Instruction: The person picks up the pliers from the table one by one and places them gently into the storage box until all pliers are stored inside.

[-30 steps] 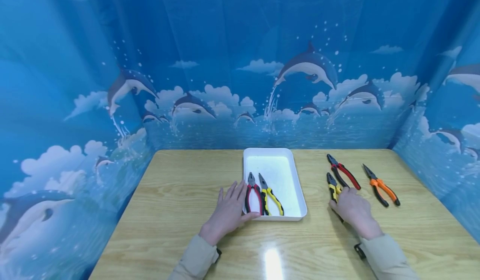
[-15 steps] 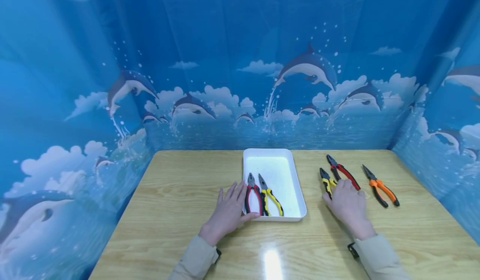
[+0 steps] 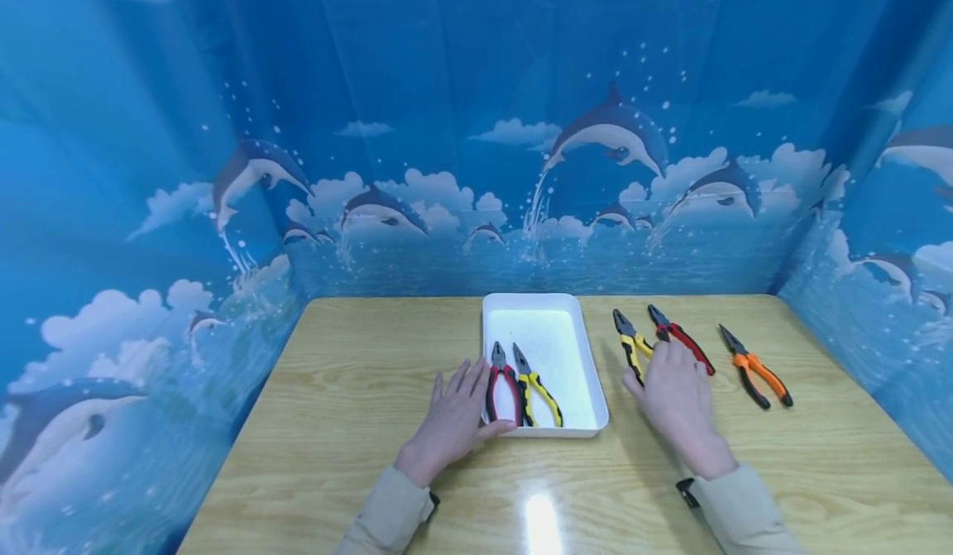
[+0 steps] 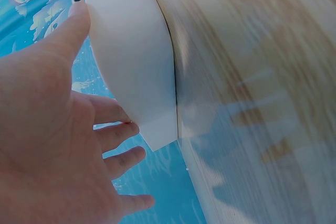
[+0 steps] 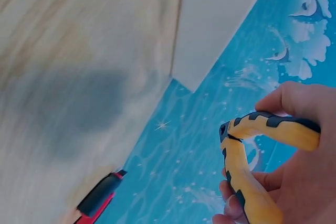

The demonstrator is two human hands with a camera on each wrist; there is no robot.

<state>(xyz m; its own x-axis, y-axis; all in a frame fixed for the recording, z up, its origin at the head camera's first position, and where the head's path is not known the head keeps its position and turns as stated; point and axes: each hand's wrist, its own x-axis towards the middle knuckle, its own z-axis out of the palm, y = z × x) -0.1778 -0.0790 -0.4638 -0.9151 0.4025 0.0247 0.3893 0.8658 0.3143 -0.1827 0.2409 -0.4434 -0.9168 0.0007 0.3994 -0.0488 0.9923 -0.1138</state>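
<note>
My right hand (image 3: 679, 394) grips yellow-and-black pliers (image 3: 631, 343) by the handles, to the right of the white tray (image 3: 593, 373). In the right wrist view the handles (image 5: 242, 171) of these pliers stand spread between thumb and fingers. My left hand (image 3: 452, 423) touches the tray's left side with its fingers straight, the thumb near the front rim; the left wrist view shows the fingers along the tray's outer wall (image 4: 134, 51). Inside the tray lie red-and-black pliers (image 3: 503, 385) and yellow-and-black long-nose pliers (image 3: 538, 385), side by side.
Red-and-black pliers (image 3: 683, 340) lie just behind my right hand, partly hidden by it. Orange-and-black long-nose pliers (image 3: 754, 366) lie farther right on the wooden table (image 3: 357, 373). A blue dolphin-print curtain (image 3: 447, 166) surrounds the table's back and sides.
My right hand has lifted the yellow-and-black pliers and carried them leftward and away from me, toward the tray. The left hand and the tray have stayed in place.
</note>
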